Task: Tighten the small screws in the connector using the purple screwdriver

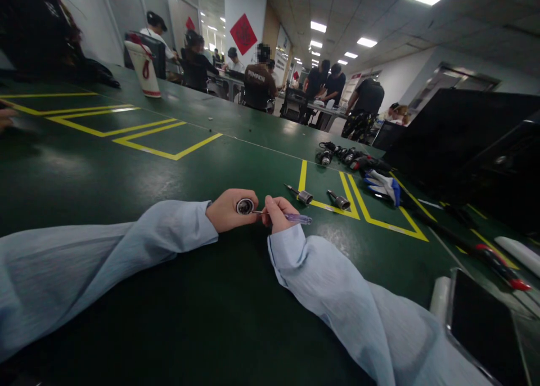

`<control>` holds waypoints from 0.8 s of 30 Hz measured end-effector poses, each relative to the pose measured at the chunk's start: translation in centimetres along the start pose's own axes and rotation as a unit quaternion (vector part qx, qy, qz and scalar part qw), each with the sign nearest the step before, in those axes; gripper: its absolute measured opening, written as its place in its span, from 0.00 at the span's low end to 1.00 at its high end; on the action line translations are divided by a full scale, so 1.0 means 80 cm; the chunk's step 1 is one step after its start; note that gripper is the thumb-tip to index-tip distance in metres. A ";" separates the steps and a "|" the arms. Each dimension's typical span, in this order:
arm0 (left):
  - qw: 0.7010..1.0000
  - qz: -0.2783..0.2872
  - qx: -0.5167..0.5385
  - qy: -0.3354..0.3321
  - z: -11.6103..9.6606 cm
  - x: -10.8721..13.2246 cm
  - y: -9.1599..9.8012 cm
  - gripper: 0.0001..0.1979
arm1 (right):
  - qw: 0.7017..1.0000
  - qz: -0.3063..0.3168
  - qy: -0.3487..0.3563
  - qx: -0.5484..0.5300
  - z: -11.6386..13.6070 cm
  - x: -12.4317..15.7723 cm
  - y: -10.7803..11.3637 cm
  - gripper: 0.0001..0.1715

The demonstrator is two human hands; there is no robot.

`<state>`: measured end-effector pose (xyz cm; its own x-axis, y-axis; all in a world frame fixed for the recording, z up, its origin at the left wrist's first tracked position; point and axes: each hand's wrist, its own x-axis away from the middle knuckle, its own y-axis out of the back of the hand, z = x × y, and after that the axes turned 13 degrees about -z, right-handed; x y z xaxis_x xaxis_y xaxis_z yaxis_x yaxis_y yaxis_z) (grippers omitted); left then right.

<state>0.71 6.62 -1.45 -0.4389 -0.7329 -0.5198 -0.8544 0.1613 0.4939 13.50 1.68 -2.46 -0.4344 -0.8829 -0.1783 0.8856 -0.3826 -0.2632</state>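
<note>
My left hand (228, 210) is closed around a cylindrical metal part (244, 206), its round open end facing me. In my right hand (279, 211) is a small screwdriver (298, 219) with a clear purple handle. Its thin shaft points left and reaches the rim of the metal part; whether the tip touches it I cannot tell. Just to the right, two metal pieces lie on the green table inside yellow tape: one shafted cylinder (304, 197) and another shafted cylinder (340, 200).
Black tool parts (324, 156) and a blue-and-white glove (383, 187) lie at the right back. A phone (485, 324) rests by my right sleeve, with red-handled pliers (504, 268) beyond. A paper cup (144, 68) stands at the far left. People work in the background.
</note>
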 end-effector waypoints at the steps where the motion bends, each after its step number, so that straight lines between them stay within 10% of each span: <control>1: 1.000 -0.001 0.003 -0.001 0.002 0.000 0.000 0.09 | 1.000 -0.001 0.001 0.001 0.000 0.000 0.000 0.22; 19: 0.993 0.079 0.067 -0.061 -0.002 0.003 0.003 0.11 | 0.994 -0.008 -0.100 -0.034 -0.012 -0.014 -0.007 0.19; 24: 0.984 0.094 -0.062 -0.135 0.012 -0.003 0.008 0.13 | 0.994 -0.012 -0.094 -0.046 -0.015 -0.021 -0.005 0.20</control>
<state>-0.05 7.55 -1.68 -0.6579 -0.4930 -0.5694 -0.7180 0.1822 0.6718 13.67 3.61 -3.21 -0.4097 -0.9122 0.0065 0.8525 -0.3855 -0.3531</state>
